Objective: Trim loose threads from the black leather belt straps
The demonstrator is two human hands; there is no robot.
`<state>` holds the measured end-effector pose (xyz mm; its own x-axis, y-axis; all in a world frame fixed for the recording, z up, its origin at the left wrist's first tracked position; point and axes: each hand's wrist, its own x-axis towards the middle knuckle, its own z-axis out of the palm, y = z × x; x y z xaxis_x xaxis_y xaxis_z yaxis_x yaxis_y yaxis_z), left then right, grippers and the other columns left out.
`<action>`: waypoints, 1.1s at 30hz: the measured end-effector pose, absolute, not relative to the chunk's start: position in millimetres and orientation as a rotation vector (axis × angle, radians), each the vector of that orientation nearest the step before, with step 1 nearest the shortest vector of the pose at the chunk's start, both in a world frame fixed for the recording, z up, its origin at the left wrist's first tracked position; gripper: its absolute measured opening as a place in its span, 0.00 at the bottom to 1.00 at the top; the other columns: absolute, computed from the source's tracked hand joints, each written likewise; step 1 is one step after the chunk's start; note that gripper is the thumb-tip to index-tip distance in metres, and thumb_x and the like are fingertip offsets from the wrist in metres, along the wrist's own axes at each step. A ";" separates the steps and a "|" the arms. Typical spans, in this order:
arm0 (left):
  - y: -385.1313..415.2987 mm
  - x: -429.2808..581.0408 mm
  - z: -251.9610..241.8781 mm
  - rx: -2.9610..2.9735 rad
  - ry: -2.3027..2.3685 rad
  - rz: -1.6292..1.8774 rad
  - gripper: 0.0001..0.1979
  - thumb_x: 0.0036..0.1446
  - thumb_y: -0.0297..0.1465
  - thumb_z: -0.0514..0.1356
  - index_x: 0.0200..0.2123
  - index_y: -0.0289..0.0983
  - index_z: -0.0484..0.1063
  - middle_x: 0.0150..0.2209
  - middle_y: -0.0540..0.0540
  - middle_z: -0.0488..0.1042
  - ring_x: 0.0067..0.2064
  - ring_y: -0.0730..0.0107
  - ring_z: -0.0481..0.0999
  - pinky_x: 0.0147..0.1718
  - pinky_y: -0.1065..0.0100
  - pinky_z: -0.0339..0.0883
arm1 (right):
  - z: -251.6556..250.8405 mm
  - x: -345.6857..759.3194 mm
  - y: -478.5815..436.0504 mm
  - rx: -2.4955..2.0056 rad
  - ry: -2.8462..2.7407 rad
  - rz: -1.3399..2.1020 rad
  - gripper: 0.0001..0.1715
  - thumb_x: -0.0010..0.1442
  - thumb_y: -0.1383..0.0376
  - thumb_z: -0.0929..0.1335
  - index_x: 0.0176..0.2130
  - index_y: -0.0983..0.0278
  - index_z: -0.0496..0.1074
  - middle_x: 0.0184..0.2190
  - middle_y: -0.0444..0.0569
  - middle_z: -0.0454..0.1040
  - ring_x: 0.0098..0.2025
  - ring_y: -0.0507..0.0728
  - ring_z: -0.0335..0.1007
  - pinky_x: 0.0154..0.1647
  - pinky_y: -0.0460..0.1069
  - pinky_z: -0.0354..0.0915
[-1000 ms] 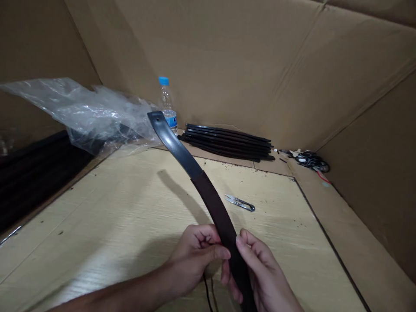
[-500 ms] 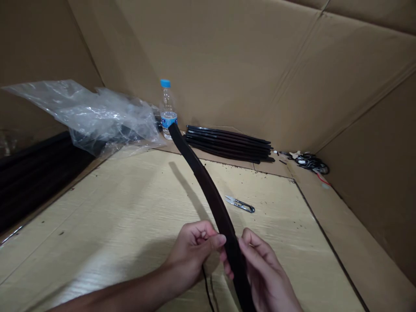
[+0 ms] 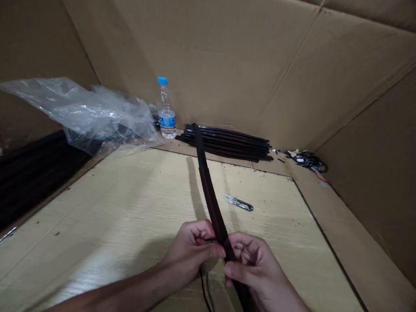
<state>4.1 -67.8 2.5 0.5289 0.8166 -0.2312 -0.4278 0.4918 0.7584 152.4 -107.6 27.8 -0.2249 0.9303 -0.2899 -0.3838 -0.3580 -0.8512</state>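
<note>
A long black strip (image 3: 212,197), slightly curved, rises from the bottom edge toward the back of the table. My left hand (image 3: 198,245) pinches it from the left, thumb pressed near its edge. My right hand (image 3: 251,266) grips the same strip from the right, with the thumb lying across its front. A thin black cord (image 3: 203,288) hangs below my left hand; a short dark piece of it shows between those fingers. Thread snips (image 3: 238,203) lie on the table just right of the strip, touched by neither hand.
Several black strips (image 3: 234,145) are stacked along the back cardboard wall. A water bottle (image 3: 167,119) with a blue cap stands left of them, beside a crumpled clear plastic bag (image 3: 110,117). Dark long pieces (image 3: 32,173) lie at left. Tangled cords (image 3: 308,161) sit at the right corner.
The strip's far end has swung right, from before the bottle to over the stack, and the strip has turned more edge-on. My right thumb has come over onto its front.
</note>
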 end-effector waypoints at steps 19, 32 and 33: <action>-69.8 3.6 2.4 0.790 0.727 0.802 0.22 0.35 0.40 0.74 0.18 0.33 0.65 0.18 0.54 0.65 0.21 0.80 0.60 0.21 0.75 0.51 | 23.0 149.2 -114.9 -1.185 -0.766 1.753 0.24 0.58 0.48 0.68 0.26 0.63 0.58 0.13 0.39 0.70 0.08 0.42 0.51 0.07 0.36 0.49; -66.3 8.4 6.1 0.691 0.726 0.899 0.19 0.41 0.35 0.72 0.18 0.35 0.64 0.18 0.49 0.74 0.22 0.70 0.73 0.24 0.70 0.65 | 31.7 154.0 -109.9 -1.145 -0.826 1.586 0.21 0.55 0.53 0.72 0.26 0.65 0.65 0.25 0.48 0.76 0.22 0.47 0.65 0.24 0.41 0.60; -65.5 8.6 6.6 0.684 0.719 0.891 0.19 0.40 0.35 0.72 0.18 0.35 0.64 0.18 0.49 0.74 0.22 0.69 0.73 0.24 0.70 0.66 | 31.6 154.2 -109.8 -1.151 -0.808 1.585 0.19 0.54 0.54 0.73 0.28 0.65 0.68 0.25 0.46 0.76 0.23 0.47 0.65 0.24 0.42 0.60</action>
<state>8.6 -65.5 6.6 0.4363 0.8608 -0.2621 -0.4378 0.4575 0.7739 154.2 -109.8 31.6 -0.0727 0.9534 -0.2929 -0.3230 -0.3003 -0.8975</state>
